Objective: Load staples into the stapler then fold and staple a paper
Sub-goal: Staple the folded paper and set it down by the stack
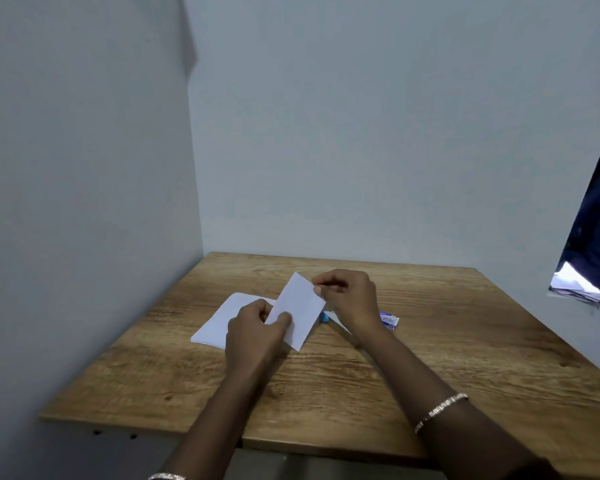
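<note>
Both hands, left hand (253,327) and right hand (347,296), pinch the folded paper (300,311), long axis tilted far-left.

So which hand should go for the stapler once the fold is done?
Right. The blue stapler lies just beneath the right hand, while the left hand pinches the folded paper on the far side from it and can keep holding it.

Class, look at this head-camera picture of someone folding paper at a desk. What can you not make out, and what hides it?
- Stapler: only a blue tip shows; the folded paper and right hand cover the rest.
- Staple box: print too small to read, partly behind the right wrist.
- Paper stack: near corner hidden by the left hand.
</note>
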Tool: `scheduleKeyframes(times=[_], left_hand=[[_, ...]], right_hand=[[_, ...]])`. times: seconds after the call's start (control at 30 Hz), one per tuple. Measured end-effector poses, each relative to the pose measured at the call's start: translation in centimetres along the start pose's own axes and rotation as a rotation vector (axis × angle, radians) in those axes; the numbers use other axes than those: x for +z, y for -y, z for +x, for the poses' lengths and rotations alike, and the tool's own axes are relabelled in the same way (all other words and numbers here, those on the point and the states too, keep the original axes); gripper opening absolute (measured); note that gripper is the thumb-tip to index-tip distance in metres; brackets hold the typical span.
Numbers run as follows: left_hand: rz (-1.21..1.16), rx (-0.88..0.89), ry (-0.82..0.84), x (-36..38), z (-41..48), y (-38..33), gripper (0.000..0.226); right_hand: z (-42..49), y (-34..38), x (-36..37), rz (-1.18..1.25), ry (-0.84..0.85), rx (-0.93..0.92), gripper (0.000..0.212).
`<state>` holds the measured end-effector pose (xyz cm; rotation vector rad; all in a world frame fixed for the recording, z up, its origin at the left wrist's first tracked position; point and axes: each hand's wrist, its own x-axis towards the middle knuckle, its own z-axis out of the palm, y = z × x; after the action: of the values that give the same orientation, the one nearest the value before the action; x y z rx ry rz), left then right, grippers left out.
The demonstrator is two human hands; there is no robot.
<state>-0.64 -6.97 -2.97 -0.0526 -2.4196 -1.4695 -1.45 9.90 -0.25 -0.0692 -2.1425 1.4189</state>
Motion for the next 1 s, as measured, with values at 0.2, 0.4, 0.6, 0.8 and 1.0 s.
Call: scheduleKeyframes(times=[0.2,0.4,0.6,0.8,1.0], left_hand=[[-0.046,0.124,-0.164,-1.3,-2.0,0.0,0.018],[0.057,0.205,-0.124,-0.8,-1.4,0.9,0.01],[0.321,0.129,0.04,0.0,-0.7,1.2,0.031],[0.426,0.101,0.059,0.4,-0.1,0.7,0.038],[0.474,0.122,0.068,0.5,-0.1,0.4,0.038]], right_hand=[[-0.2,0.9,2.0,-0.371,0.123,-0.118,0.025],[-0.9,0.3,2.8,-0.55,0.224,-0.197,0.024],[-0.8,-0.3,2.4,-0.589,0.24,-0.209,0.025],[-0.2,-1.6,1.9,-0.557,0.162,-0.092,0.026],[0.8,-1.7,2.5,-0.482,0.013,0.023,0.024]])
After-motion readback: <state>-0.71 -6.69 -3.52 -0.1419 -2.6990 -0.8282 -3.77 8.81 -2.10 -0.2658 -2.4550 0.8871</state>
